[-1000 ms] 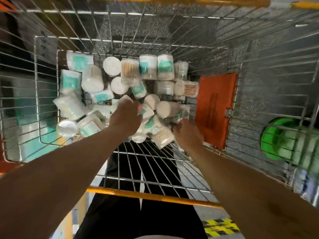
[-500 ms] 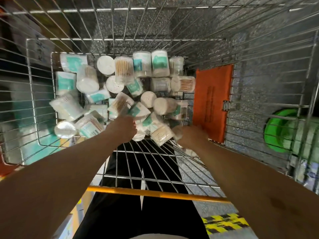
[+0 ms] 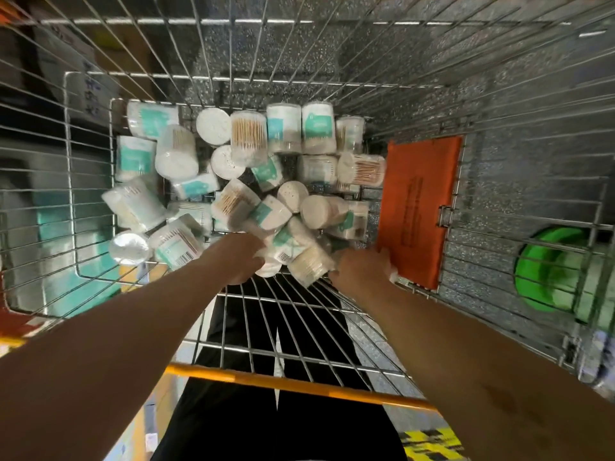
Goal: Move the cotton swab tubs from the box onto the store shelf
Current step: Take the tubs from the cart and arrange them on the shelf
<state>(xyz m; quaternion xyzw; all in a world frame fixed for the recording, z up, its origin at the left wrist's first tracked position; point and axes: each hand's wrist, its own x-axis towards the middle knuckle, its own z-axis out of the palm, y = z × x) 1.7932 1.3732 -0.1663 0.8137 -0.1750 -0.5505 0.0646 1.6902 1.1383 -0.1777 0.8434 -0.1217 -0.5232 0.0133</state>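
The cotton swab tubs lie in a loose heap at the bottom of a wire cart. Some stand upright along the far side and others are tipped on their sides, with white lids and teal labels facing every way. Both bare arms reach down into the cart from the near side. The left hand rests at the near edge of the heap. Its fingers run in among the tubs and are too blurred to show whether they grip one. The right hand sits just beside a tipped tub at the heap's near right corner, next to an orange panel clipped to the cart's right wall. Its fingers are hidden behind the back of the hand, so its hold cannot be told. A green round object shows through the wire on the right. A yellow bar crosses the near rim above black trousers.
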